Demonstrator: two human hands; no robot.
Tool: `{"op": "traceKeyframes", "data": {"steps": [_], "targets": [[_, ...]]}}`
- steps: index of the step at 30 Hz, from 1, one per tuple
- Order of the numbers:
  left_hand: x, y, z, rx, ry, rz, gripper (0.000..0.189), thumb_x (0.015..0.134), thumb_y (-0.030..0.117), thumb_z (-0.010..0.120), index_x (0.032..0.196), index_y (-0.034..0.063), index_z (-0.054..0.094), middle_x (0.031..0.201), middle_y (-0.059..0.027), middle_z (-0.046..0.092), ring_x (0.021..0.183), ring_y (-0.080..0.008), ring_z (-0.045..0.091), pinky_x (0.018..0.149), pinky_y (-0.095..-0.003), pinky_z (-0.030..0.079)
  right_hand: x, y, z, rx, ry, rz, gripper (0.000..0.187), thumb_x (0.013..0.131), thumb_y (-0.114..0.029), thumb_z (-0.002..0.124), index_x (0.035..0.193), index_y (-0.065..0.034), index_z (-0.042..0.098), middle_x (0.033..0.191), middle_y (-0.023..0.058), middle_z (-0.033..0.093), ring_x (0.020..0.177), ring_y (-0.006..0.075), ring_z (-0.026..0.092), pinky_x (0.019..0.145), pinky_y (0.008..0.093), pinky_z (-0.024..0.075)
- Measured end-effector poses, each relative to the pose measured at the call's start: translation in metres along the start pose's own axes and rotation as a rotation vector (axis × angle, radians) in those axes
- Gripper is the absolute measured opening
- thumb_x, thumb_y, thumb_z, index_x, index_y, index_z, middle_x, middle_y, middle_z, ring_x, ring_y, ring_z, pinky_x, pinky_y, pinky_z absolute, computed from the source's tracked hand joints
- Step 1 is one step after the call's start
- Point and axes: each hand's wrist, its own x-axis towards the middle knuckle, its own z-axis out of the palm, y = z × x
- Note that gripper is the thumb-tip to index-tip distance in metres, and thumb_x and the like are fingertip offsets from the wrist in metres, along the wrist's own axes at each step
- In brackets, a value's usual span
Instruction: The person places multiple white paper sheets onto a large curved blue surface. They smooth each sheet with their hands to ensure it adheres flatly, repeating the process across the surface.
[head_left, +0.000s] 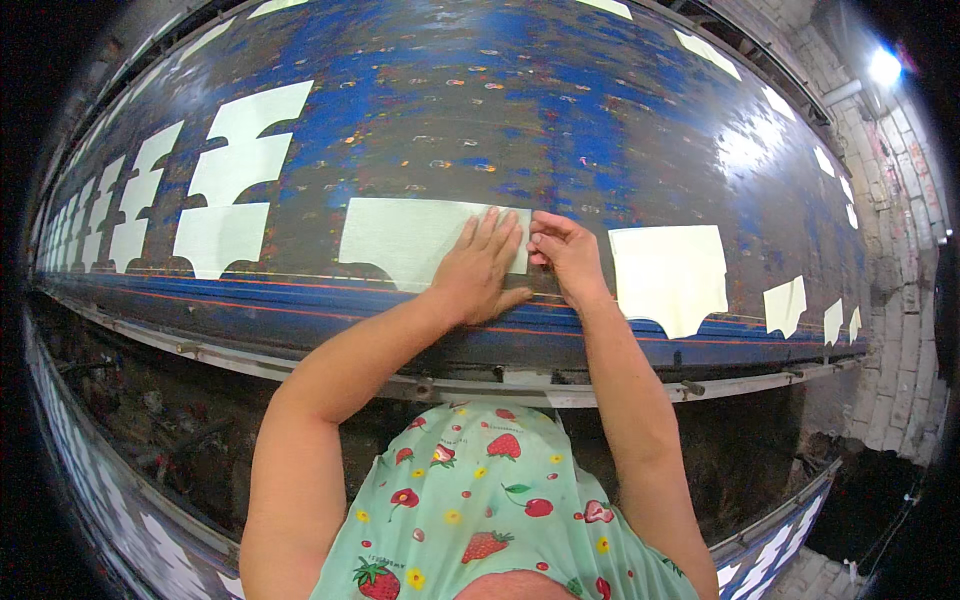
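Note:
A pale cut fabric piece (397, 232) lies flat on the long dark printing table (420, 135) before me, its curved cut-out towards my side. My left hand (484, 262) rests palm down on the right part of this piece, thumb spread away from the fingers. At the piece's right edge is my right hand (566, 251), its fingers curled and the thumb close to them. Whether the fingertips pinch the fabric edge cannot be made out. To the right of this hand lies a yellowish-white fabric piece (667, 277) of similar shape, with its edges looking layered.
Overlapping pale pieces (225, 217) form rows on the left. Smaller-looking pieces (785, 307) continue along the near right side; others (709, 54) line the far edge. A metal rail (465, 391) with pegs borders the table before my body. A brick wall (896, 300) stands at right.

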Motion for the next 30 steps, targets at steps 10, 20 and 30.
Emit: {"op": "traceKeyframes", "data": {"steps": [10, 20, 30], "targets": [[0.098, 0.023, 0.031, 0.075, 0.055, -0.249, 0.095, 0.105, 0.068, 0.057, 0.172, 0.0052, 0.033, 0.181, -0.0201, 0.028, 0.169, -0.0424, 0.02, 0.138, -0.0562, 0.014, 0.019, -0.037, -0.27, -1.115, 0.186, -0.517, 0.023, 0.097, -0.012, 0.077, 0.118, -0.0082, 0.081, 0.122, 0.0166, 0.078, 0.119, 0.0341, 0.072, 0.102, 0.0427, 0.0584], [0.083, 0.143, 0.049, -0.322, 0.292, -0.145, 0.085, 0.096, 0.039, 0.081, 0.166, 0.0069, 0.044, 0.172, -0.0226, 0.042, 0.161, -0.0453, 0.036, 0.132, -0.0564, 0.029, 0.054, -0.058, -0.383, -1.543, 0.242, -0.278, 0.024, 0.095, -0.024, 0.074, 0.104, -0.004, 0.082, 0.125, 0.0191, 0.077, 0.128, 0.0407, 0.066, 0.11, 0.0506, 0.0543], [0.125, 0.218, 0.017, -1.542, 0.548, -0.469, 0.05, 0.096, 0.021, 0.086, 0.139, 0.0016, 0.067, 0.134, -0.0123, 0.072, 0.117, -0.0181, 0.071, 0.1, -0.0373, 0.058, -0.001, -0.101, -0.194, -0.63, -0.502, -0.843, 0.013, 0.095, -0.014, 0.08, 0.099, -0.0025, 0.077, 0.122, 0.0123, 0.075, 0.116, 0.0311, 0.07, 0.104, 0.0427, 0.0541]]}}
